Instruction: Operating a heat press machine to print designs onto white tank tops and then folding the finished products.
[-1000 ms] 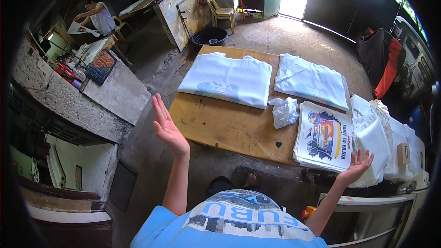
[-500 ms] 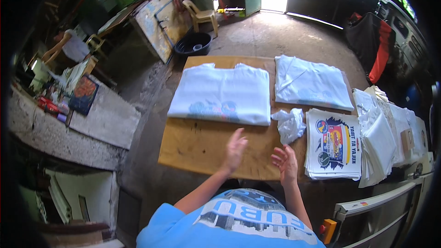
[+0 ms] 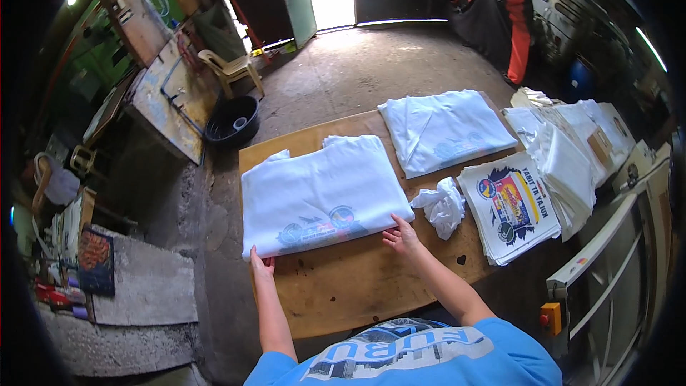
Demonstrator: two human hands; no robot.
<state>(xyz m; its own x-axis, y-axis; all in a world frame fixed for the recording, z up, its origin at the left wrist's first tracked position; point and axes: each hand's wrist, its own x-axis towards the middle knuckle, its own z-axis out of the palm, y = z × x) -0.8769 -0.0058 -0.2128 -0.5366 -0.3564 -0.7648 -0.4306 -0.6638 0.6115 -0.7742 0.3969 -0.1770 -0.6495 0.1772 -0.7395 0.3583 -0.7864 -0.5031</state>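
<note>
A stack of folded white printed shirts lies on the brown wooden table, its faint print along the near edge. My left hand is at the stack's near left corner, thumb against the cloth and fingers apart. At the near right corner is my right hand, thumb touching the edge and fingers spread in front of it. Neither hand visibly grips the cloth. Farther right lies a second folded white stack. Between the stacks and my right arm sits a crumpled white cloth or plastic.
A pile of colour-printed sheets rests at the table's right, beside heaped white sheets. A metal frame with an orange switch box stands near right. Beyond the table are a black basin and a plastic chair.
My hands have moved from above the bare near part of the table to the near corners of the left stack. The view has turned to the right.
</note>
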